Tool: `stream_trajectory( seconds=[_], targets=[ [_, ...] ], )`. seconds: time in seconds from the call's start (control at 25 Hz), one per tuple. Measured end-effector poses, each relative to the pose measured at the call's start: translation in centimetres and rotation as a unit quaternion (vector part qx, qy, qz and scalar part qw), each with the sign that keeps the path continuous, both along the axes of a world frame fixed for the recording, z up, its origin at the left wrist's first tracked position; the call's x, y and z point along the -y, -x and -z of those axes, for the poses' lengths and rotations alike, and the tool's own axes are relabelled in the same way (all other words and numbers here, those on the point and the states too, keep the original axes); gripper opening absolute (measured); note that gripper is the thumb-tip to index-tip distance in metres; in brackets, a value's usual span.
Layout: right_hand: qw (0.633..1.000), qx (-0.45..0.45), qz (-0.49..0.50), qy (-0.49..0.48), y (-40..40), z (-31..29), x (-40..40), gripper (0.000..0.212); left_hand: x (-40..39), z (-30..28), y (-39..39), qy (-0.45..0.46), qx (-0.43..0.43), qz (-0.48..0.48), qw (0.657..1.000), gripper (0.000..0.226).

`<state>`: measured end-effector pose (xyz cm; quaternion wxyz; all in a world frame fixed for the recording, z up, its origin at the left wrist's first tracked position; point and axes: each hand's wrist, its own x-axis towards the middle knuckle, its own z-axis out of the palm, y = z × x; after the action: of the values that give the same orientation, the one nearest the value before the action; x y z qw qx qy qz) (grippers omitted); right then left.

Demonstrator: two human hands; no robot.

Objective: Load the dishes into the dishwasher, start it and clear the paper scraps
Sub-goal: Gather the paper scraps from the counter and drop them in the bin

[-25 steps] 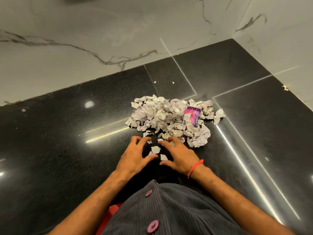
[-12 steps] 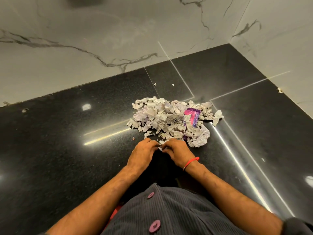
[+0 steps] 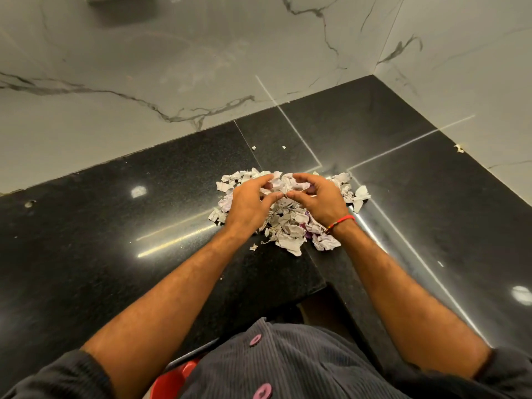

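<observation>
A heap of torn white paper scraps (image 3: 290,230) lies on the black stone counter (image 3: 115,226) near its inner corner. A bit of purple wrapper (image 3: 307,235) shows in the heap beneath my right wrist. My left hand (image 3: 247,203) and my right hand (image 3: 319,200) hover over the top of the heap. Their fingers are spread and curved in a cupped shape, and the two thumb tips nearly meet in the middle. I see nothing gripped in either hand. The hands hide the middle of the heap.
Stray scraps lie apart from the heap: two small ones (image 3: 254,147) toward the back wall, one (image 3: 253,247) near the front, one (image 3: 459,148) by the right wall. Marble walls close the back and right. A red object (image 3: 172,378) shows below the counter edge.
Both hands pinched together the loose scraps in front of the heap, then moved forward and up over it. Their fingers have spread, and the spot in front now holds only a crumb.
</observation>
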<state>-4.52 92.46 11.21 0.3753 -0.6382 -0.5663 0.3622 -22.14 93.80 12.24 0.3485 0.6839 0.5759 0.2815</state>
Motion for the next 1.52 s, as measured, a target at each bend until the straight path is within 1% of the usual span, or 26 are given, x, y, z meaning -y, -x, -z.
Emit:
stream_trajectory(
  seconds=[0.04, 0.12, 0.16, 0.2, 0.24, 0.32, 0.36, 0.4, 0.44, 0.48, 0.52, 0.56, 0.6, 0.68, 0.8, 0.92, 1.04, 1.16, 1.28, 1.4, 1.52],
  targets=[
    [1.0, 0.026, 0.007, -0.005, -0.8, 0.0, -0.1, 0.043, -0.3, 0.2, 0.2, -0.003, -0.002, -0.006, 1.0, 0.043],
    [0.996, 0.061, 0.035, -0.046, -2.8, 0.0, 0.4, 0.039, -0.4, 0.8, 1.4, -0.03, 0.003, -0.03, 0.999, 0.027],
    [0.995, 0.077, 0.042, -0.056, -4.2, 0.3, 0.8, 0.042, -0.3, 1.4, 2.0, -0.041, 0.01, -0.039, 0.998, 0.019],
    [0.994, 0.092, 0.037, -0.047, -5.7, 0.7, 1.2, 0.052, -0.3, 1.9, 2.6, -0.044, 0.023, -0.046, 0.998, 0.014],
    [0.993, 0.111, 0.021, -0.017, -7.1, 1.2, 1.6, 0.069, -0.3, 2.3, 3.1, -0.039, 0.044, -0.054, 0.997, 0.013],
    [0.981, 0.178, -0.033, 0.062, -9.6, 2.5, 2.3, 0.114, -0.5, 2.8, 4.0, -0.042, 0.074, -0.045, 0.995, 0.019],
    [0.969, 0.222, -0.063, 0.091, -10.6, 3.3, 2.6, 0.133, -0.9, 2.8, 4.3, -0.057, 0.047, -0.021, 0.997, 0.033],
    [0.955, 0.261, -0.09, 0.109, -11.4, 3.9, 2.9, 0.145, -1.4, 2.9, 4.7, -0.064, -0.01, 0.014, 0.998, 0.058],
    [0.941, 0.292, -0.116, 0.124, -11.9, 4.4, 3.1, 0.151, -2.1, 3.1, 5.3, -0.049, -0.081, 0.053, 0.994, 0.087],
    [0.93, 0.311, -0.137, 0.138, -12.3, 4.8, 3.1, 0.155, -2.9, 3.2, 5.7, -0.014, -0.144, 0.086, 0.986, 0.113],
    [0.921, 0.325, -0.156, 0.145, -12.4, 5.2, 3.0, 0.157, -3.7, 3.4, 6.1, 0.024, -0.184, 0.113, 0.976, 0.133],
    [0.914, 0.339, -0.172, 0.142, -12.4, 5.5, 2.6, 0.157, -4.3, 3.6, 6.3, 0.053, -0.208, 0.138, 0.967, 0.144],
    [0.908, 0.352, -0.186, 0.132, -12.2, 5.8, 2.1, 0.157, -4.9, 3.9, 6.2, 0.072, -0.221, 0.163, 0.959, 0.151],
    [0.896, 0.374, -0.214, 0.11, -11.6, 6.0, 0.7, 0.156, -5.6, 4.4, 5.3, 0.085, -0.228, 0.217, 0.945, 0.155],
    [0.873, 0.399, -0.27, 0.073, -10.1, 6.1, -1.6, 0.153, -5.5, 5.2, 3.0, 0.074, -0.244, 0.27, 0.928, 0.154],
    [0.857, 0.401, -0.323, 0.029, -7.9, 6.4, -3.9, 0.149, -5.5, 6.1, 1.8, 0.067, -0.258, 0.278, 0.923, 0.151],
    [0.846, 0.404, -0.347, -0.004, -5.8, 7.2, -5.3, 0.144, -5.5, 6.7, 1.7, 0.066, -0.282, 0.266, 0.919, 0.152],
    [0.852, 0.4, -0.338, -0.017, -5.1, 8.0, -5.8, 0.14, -5.3, 7.6, 1.7, 0.071, -0.291, 0.249, 0.921, 0.154],
    [0.86, 0.388, -0.331, -0.025, -4.9, 8.4, -6.2, 0.133, -5.5, 8.1, 1.8, 0.063, -0.288, 0.242, 0.924, 0.149],
    [0.871, 0.37, -0.318, -0.062, -4.3, 8.9, -6.8, 0.116, -5.7, 8.2, 2.0, 0.037, -0.271, 0.234, 0.933, 0.135],
    [0.887, 0.329, -0.31, -0.091, -3.8, 9.5, -7.4, 0.098, -5.7, 8.4, 2.2, 0.031, -0.257, 0.219, 0.941, 0.113]
  ],
)
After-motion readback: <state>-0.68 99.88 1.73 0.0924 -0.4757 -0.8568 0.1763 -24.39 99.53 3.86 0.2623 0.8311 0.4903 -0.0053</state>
